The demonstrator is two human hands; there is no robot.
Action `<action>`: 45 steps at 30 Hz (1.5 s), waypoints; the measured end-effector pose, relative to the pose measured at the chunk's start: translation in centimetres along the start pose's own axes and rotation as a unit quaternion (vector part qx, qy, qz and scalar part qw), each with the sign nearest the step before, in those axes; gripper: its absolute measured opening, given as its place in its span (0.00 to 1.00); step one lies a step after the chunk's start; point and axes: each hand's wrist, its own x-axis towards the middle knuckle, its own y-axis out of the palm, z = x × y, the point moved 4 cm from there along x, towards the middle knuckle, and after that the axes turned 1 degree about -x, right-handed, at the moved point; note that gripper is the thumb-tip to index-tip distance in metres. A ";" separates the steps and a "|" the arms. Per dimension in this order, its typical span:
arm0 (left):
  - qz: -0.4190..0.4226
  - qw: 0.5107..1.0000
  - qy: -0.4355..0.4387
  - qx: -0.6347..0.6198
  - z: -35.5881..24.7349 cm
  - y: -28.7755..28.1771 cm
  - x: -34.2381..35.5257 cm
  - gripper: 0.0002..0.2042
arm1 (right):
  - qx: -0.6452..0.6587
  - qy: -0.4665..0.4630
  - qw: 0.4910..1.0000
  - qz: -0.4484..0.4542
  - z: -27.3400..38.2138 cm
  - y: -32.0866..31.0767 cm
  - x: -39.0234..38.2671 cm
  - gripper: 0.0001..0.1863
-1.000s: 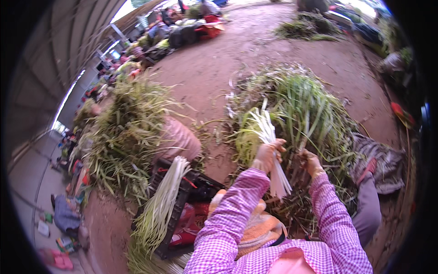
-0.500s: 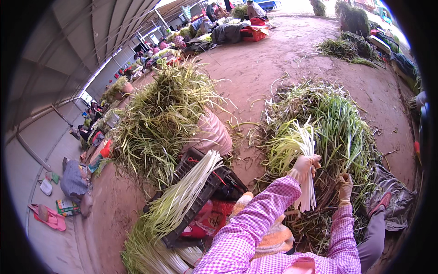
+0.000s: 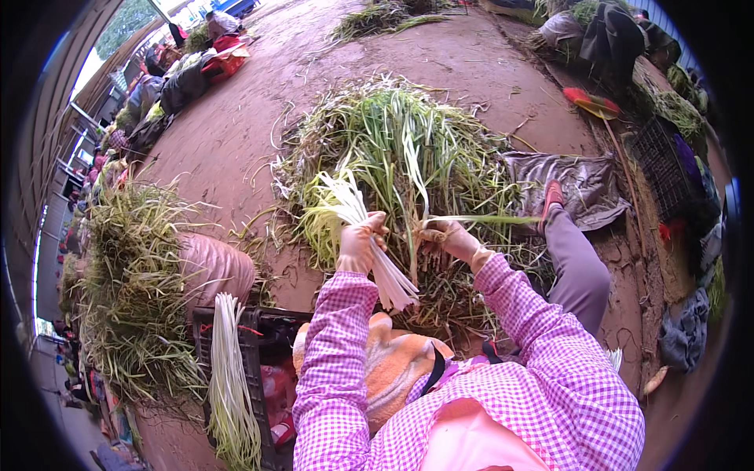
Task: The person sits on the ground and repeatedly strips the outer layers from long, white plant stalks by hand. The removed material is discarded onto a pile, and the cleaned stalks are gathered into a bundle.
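My left hand [image 3: 364,243] is closed around a bunch of long, pale leafy stalks [image 3: 393,279]. Their white ends point down toward me, and the yellow-green leaves fan out beyond the fist. Just to the right, my gloved right hand [image 3: 450,239] has its fingers closed on a leafy stalk [image 3: 491,220], whose green blade sticks out to the right. Both hands are over the near side of a big heap of green and dried leafy stalks [image 3: 393,118]. The right fingertips are partly lost among the leaves.
A black crate [image 3: 250,369] stands at my left, with a bunch of trimmed white stalks [image 3: 228,345] lying across its edge. Beyond it is a pink sack [image 3: 216,263] beside more leafy stalks [image 3: 133,290]. A grey sheet [image 3: 581,188] lies by my right foot [image 3: 554,198]. An orange towel [image 3: 393,361] covers my lap.
My view has swung right, so the heap now sits nearer the middle. My hands have come closer together, and the right one now has a leafy stalk pointing rightward.
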 end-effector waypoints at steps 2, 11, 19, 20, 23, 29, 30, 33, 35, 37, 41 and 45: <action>-0.011 0.999 -0.013 0.029 0.0 0.4 -0.3 0.11 | -0.343 -0.361 0.867 -0.008 2.1 1.0 -0.9 0.09; 0.052 0.997 -0.018 0.055 1.9 2.9 1.1 0.14 | 0.029 -0.049 0.995 0.086 -1.7 1.6 1.6 0.15; -0.037 0.994 0.018 0.101 3.9 3.4 3.8 0.09 | 0.127 -0.121 0.982 -0.065 -0.3 1.9 0.9 0.19; -0.026 0.993 0.040 0.104 4.0 3.6 3.7 0.07 | 0.153 -0.124 0.973 -0.117 -0.7 1.8 1.0 0.17; -0.056 0.994 0.031 0.089 3.2 3.3 3.5 0.06 | -0.023 -0.124 0.982 -0.137 -2.9 2.6 0.4 0.09; -0.045 0.998 0.015 -0.037 -1.7 -0.5 3.2 0.04 | -0.587 0.187 0.787 0.018 -12.1 0.1 -3.0 0.14; -0.023 0.999 0.022 -0.040 -2.2 -0.7 3.1 0.05 | -0.612 0.260 0.745 0.043 -13.0 -1.2 -4.0 0.15; -0.009 0.999 0.007 -0.038 -2.6 -0.8 2.4 0.06 | -0.604 0.298 0.735 0.084 -11.7 -3.3 -4.9 0.16; -0.013 0.999 0.016 -0.028 -2.5 -0.6 2.0 0.07 | -0.580 0.221 0.784 0.011 -8.0 -3.4 -3.8 0.14; -0.006 0.999 0.006 -0.045 -2.2 -0.3 1.8 0.07 | -0.472 0.035 0.876 -0.091 -2.6 -1.9 -1.8 0.12; -0.001 0.999 -0.022 -0.032 -1.4 0.0 1.3 0.08 | -0.148 -0.076 0.979 -0.115 4.1 2.6 2.3 0.12; 0.006 0.999 -0.015 -0.028 -0.9 0.1 1.1 0.06 | 0.127 0.007 0.992 -0.021 4.5 5.4 6.4 0.16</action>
